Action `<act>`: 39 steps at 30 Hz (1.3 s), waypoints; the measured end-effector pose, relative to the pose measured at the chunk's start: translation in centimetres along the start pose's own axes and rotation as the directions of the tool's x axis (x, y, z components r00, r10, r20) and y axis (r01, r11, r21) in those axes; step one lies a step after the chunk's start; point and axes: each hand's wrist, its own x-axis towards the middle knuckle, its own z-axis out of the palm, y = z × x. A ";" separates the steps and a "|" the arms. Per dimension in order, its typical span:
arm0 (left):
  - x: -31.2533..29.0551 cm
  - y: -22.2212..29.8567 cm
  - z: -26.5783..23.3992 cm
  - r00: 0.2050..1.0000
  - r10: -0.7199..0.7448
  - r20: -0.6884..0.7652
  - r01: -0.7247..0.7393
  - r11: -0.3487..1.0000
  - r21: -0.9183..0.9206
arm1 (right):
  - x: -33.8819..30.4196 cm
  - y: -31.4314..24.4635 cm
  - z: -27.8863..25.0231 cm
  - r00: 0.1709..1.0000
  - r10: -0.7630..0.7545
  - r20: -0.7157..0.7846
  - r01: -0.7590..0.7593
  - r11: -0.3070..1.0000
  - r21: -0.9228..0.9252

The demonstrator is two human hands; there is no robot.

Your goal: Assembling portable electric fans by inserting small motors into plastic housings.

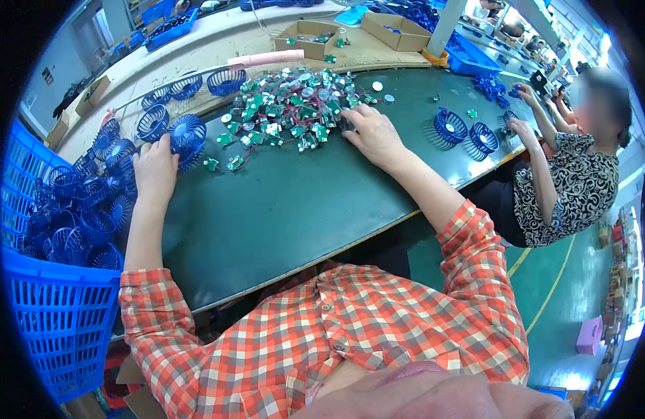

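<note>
— What are the hands doing?
— The left hand (155, 167) grips a blue fan grille (188, 133) beside the blue crate (57, 307). The right hand (373, 134), fingers spread, rests on the pile of green circuit boards (287, 108) mid-table.

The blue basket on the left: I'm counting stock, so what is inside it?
The blue basket holds a heap of blue round fan grilles. Only the top layer shows; what lies beneath is covered.

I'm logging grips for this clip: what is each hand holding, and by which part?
Left hand grips a round blue plastic fan grille by its rim; right hand rests on the green circuit-board pile, grip unclear.
</note>
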 end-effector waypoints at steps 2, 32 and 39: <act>-0.3 0.1 0.1 0.999 0.023 -0.026 -0.025 0.998 -0.056 | -0.1 0.0 0.1 1.000 -0.004 0.000 0.004 1.000 -0.017; -2.7 4.9 -4.0 0.926 -0.211 -0.313 -0.163 0.526 -0.835 | 6.2 11.3 -0.3 0.940 0.337 -0.049 -0.339 0.914 -0.222; -7.1 12.6 -8.2 0.565 0.633 -0.530 -0.808 0.294 -0.510 | 5.6 10.7 0.0 0.970 0.242 -0.034 -0.241 0.923 -0.299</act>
